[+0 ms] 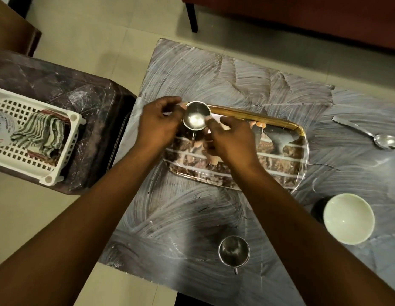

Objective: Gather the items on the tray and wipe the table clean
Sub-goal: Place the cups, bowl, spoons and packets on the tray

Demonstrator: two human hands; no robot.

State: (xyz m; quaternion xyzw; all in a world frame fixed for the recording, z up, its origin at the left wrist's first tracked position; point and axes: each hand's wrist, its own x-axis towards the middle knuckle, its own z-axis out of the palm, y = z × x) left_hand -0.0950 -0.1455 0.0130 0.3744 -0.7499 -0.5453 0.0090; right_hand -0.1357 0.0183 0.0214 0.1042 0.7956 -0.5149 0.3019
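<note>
The grey table [214,74] is streaky with white smears. The left hand [159,122] and right hand [229,138] both pinch a small steel cup [197,117] over the far-left corner of the tray [280,123]. A bowl [348,218], spoon [368,133] and second cup [234,251] sit on the table.

A small steel cup [197,115] stands upright at the far left corner of the gold-rimmed, glossy tray [280,127], which lies flat on the white-streaked table [214,74], while a handled steel cup [234,251], white bowl [348,218] and steel spoon [368,133] lie on the table around it.
</note>
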